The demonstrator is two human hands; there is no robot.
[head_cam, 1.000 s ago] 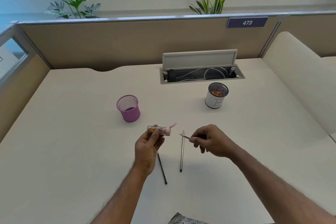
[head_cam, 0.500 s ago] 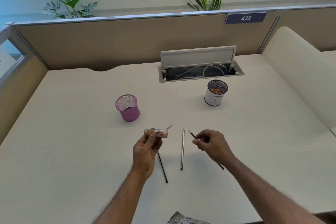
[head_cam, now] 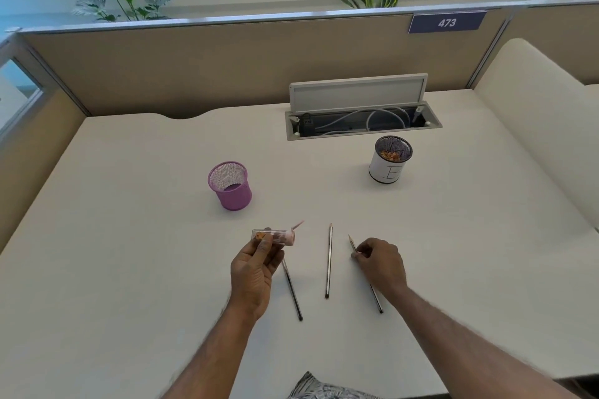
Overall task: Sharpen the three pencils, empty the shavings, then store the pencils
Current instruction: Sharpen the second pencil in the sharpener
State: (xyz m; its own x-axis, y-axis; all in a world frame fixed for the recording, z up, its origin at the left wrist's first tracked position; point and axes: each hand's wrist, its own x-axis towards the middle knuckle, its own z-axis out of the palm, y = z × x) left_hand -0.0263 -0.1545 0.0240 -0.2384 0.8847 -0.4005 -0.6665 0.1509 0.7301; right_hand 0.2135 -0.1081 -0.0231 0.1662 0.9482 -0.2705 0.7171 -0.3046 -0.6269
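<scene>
Grey pencils point(head_cam: 328, 262), three; mesh cups point(head_cam: 230, 186), two; sharpener point(head_cam: 278, 236), one.

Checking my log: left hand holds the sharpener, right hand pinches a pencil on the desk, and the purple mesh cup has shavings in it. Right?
Only the cup is wrong: in the head view, shavings lie in the white cup, not the purple mesh cup. Left hand holds the sharpener, right hand pinches a pencil on the desk.

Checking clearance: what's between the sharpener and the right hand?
One pencil, flat on the desk, touching neither the sharpener nor the right hand. Head view.
</scene>
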